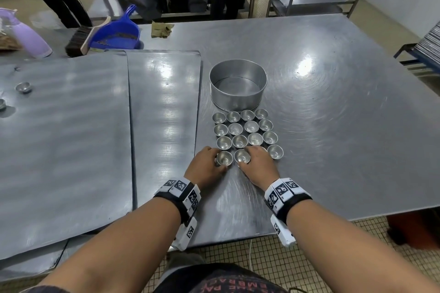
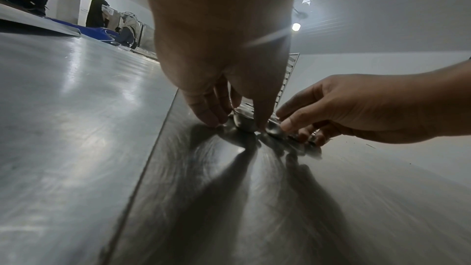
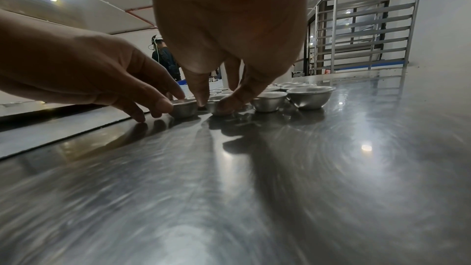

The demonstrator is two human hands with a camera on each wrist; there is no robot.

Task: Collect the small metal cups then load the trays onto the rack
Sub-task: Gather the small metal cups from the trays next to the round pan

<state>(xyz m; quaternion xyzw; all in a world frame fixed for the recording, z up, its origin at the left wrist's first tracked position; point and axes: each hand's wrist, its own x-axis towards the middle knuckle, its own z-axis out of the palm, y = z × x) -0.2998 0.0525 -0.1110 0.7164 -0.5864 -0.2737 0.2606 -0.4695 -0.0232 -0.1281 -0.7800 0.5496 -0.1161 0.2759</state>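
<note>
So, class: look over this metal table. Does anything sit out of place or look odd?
Yes. Two stray small cups sit alone on the far-left tray, well apart from the neat grid of cups by the round tin. The blue dustpan also holds brown debris.

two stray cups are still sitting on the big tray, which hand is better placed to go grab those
Left. The left hand is nearer the large tray, where both stray cups sit at the far left; the right hand would cross over.
</note>
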